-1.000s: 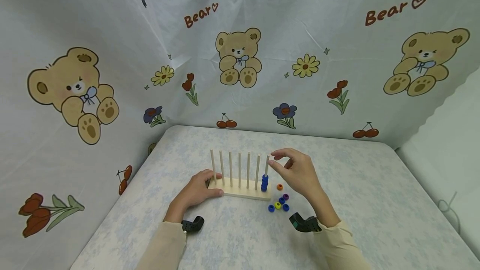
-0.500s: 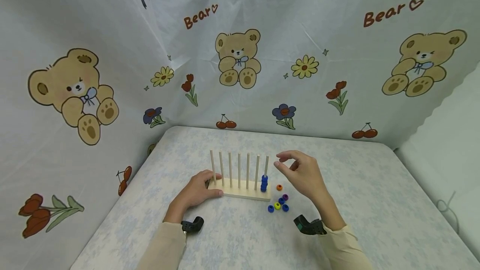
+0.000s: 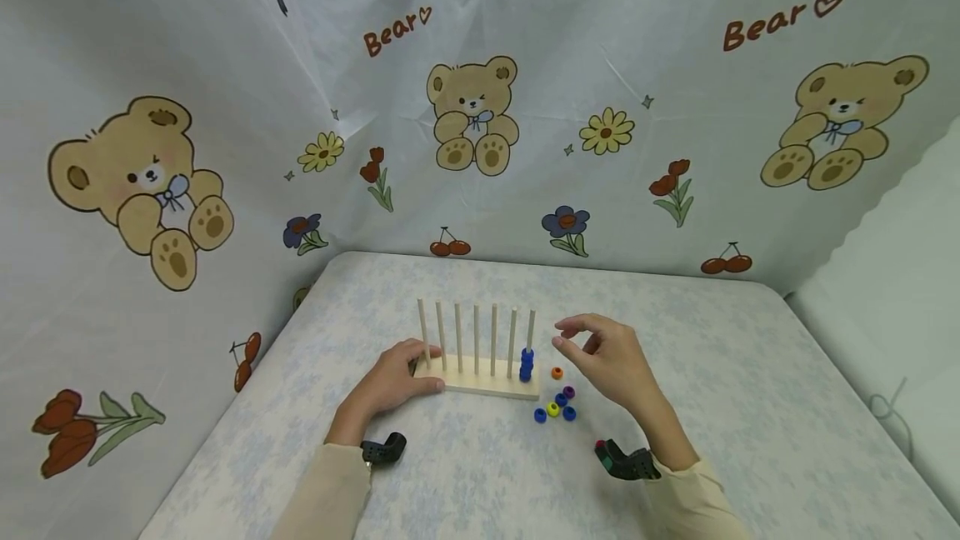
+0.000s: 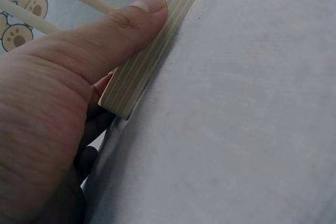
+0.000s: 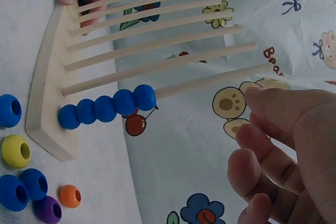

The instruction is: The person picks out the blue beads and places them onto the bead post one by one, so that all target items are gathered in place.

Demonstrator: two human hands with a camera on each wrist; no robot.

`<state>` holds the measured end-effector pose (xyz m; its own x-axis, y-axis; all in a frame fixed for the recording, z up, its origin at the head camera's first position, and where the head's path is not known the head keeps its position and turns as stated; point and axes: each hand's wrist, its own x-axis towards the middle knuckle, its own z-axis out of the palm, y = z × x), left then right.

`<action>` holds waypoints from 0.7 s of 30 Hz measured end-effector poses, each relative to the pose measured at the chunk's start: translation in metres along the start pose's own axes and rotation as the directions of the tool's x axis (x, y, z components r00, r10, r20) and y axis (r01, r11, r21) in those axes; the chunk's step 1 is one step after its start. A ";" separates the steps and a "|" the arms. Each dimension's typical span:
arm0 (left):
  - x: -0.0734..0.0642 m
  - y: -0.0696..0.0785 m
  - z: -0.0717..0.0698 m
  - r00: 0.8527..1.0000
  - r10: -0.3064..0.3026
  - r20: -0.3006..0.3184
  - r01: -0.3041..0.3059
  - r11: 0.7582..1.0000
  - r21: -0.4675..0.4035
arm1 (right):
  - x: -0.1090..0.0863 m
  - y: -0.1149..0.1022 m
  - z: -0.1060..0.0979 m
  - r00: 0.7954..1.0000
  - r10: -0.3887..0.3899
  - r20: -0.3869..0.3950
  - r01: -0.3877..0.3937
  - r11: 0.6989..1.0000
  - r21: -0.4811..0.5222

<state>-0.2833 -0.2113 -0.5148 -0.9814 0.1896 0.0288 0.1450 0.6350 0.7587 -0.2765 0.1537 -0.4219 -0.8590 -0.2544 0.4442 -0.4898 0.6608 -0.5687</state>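
A pale wooden peg board (image 3: 480, 382) with a row of upright wooden rods stands on the table. Its left end is held by my left hand (image 3: 393, 377); in the left wrist view the thumb lies along the board's front edge, with the other fingers partly hidden behind. Several blue beads (image 5: 105, 109) are stacked on the rightmost rod; the other rods are bare. My right hand (image 3: 611, 361) hovers to the right of that rod, thumb and bent fingers apart with nothing between them.
Loose beads lie on the table right of the board: an orange bead (image 5: 70, 196), a purple bead (image 5: 48, 210), a yellow bead (image 5: 12, 150) and blue beads (image 5: 9, 111). A bear-print curtain (image 3: 480, 215) hangs behind the table (image 3: 465, 473).
My right hand has drawn back from the top of the rightmost rod, moving right and slightly down. My left hand keeps its hold on the board.
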 end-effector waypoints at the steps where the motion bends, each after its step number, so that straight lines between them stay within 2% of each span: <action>1: 0.000 -0.001 0.000 1.000 0.000 -0.001 0.000 1.000 0.004 | -0.001 0.000 0.000 1.000 -0.008 0.008 0.008 1.000 -0.002; 7: 0.003 -0.003 0.002 1.000 -0.005 -0.003 0.005 1.000 0.005 | -0.007 0.004 0.001 0.998 -0.034 0.043 0.034 0.999 -0.012; 21: 0.003 -0.002 0.003 1.000 -0.018 0.002 0.018 1.000 -0.005 | -0.023 0.019 0.003 0.992 0.020 0.121 -0.011 0.997 -0.078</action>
<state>-0.2859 -0.2102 -0.5183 -0.9836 0.1797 0.0133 0.1263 0.6347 0.7624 -0.2666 0.1704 -0.4447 -0.8804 -0.3249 0.3456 -0.4676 0.7165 -0.5177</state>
